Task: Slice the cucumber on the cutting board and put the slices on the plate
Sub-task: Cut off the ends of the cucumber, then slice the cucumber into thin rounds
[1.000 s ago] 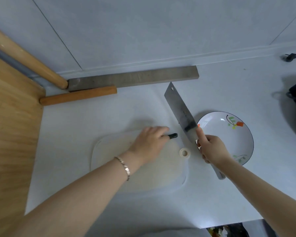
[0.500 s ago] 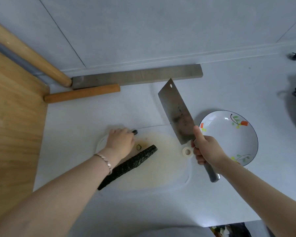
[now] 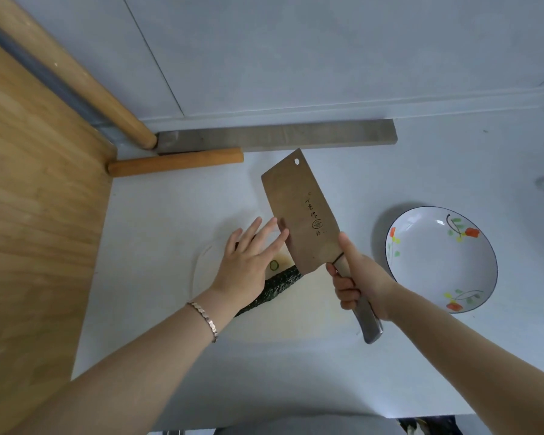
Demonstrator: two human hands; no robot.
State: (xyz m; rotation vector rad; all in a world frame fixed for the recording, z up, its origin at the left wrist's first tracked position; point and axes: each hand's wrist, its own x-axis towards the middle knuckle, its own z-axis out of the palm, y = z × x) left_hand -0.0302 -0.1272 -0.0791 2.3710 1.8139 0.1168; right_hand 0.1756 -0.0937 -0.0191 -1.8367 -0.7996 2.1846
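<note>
Left hand (image 3: 245, 268) held flat over cucumber (image 3: 280, 282) on board (image 3: 311, 312), fingers straight and spread, contact not discernible, right hand (image 3: 358, 284) wrapped round cleaver (image 3: 299, 215) handle, blade raised and tilted, cucumber's middle hidden by left hand, plate (image 3: 431, 271) set apart at right.

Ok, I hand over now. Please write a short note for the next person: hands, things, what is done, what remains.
Left hand: open, fingers straight, over the cucumber; contact unclear.
Right hand: grips the cleaver by its handle, blade raised above the cutting board.
Cucumber lies on the board, mostly uncut; one small cut piece beside it.
Plate, right of the board, holds no slices.
Done: hardly one cut. Left: slice the cucumber, move slices to the plate.
</note>
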